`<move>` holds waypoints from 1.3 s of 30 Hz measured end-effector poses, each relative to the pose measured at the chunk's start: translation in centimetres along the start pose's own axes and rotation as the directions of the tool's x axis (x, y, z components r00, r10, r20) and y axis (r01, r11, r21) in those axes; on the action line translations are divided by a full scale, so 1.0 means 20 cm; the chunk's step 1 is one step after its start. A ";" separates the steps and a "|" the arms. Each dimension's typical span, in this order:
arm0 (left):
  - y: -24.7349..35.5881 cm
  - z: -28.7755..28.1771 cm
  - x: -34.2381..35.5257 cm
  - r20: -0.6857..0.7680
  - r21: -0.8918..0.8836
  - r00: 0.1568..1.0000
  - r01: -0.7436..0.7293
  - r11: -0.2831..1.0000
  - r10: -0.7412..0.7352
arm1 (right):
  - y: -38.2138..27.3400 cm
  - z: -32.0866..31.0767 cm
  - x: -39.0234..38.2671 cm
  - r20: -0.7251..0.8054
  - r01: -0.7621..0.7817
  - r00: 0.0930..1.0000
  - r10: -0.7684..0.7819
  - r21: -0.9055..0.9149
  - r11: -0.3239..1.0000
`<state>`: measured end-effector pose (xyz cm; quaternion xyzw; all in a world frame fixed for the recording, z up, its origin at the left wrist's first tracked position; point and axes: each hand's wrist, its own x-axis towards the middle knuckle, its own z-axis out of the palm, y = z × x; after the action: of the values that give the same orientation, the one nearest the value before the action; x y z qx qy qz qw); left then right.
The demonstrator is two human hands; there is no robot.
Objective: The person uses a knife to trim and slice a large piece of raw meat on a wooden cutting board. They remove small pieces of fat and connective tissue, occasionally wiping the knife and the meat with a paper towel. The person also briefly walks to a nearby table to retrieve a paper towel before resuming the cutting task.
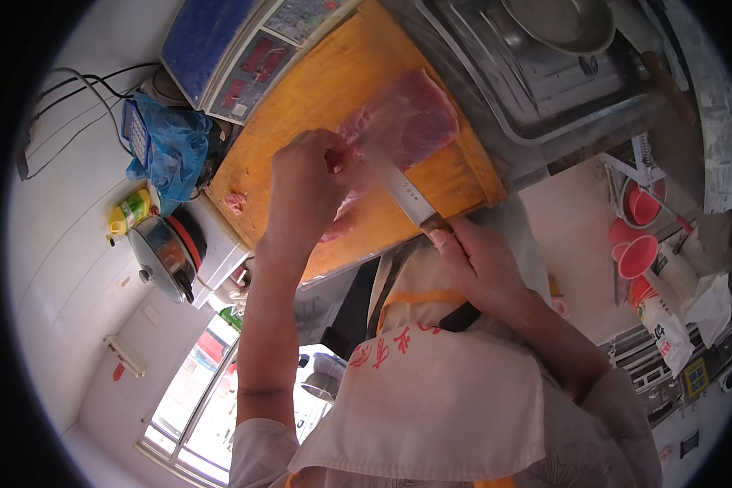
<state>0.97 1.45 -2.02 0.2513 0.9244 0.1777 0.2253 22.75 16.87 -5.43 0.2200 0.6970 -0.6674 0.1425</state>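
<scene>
Broadly, a thick orange-yellow wooden chopping board [333, 89] carries a flat slab of pink raw meat [398, 122]. Pinning its near edge steady, the left hand [305, 187] presses down, fingers curled, while the right hand [480, 256] grips a steel-bladed knife [405, 193], blade slicing into the meat.

Head camera looks down (close) over cutting board [333, 89].

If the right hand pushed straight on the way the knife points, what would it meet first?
The right hand drives the knife into the slab of raw meat on the cutting board; the blade already looks in contact.
</scene>
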 end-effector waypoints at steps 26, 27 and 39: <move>-0.07 -0.06 -0.06 -0.120 -0.078 0.992 0.036 0.996 -0.046 | 0.00 0.09 0.05 0.049 0.055 0.997 -0.053 -0.052 0.997; -0.08 -0.09 -0.08 -0.135 -0.098 0.987 0.068 0.993 -0.081 | 0.00 0.08 0.01 0.016 0.056 0.998 -0.056 -0.024 0.998; -0.13 0.02 -0.50 0.234 -0.914 0.859 0.354 0.198 -0.456 | 0.08 -0.12 -0.07 0.002 -0.188 0.981 0.192 0.201 0.961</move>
<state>7.78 -6.02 -0.22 -0.1860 0.6876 0.6223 0.3248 24.87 19.03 -5.98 0.3047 0.6034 -0.7154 0.1771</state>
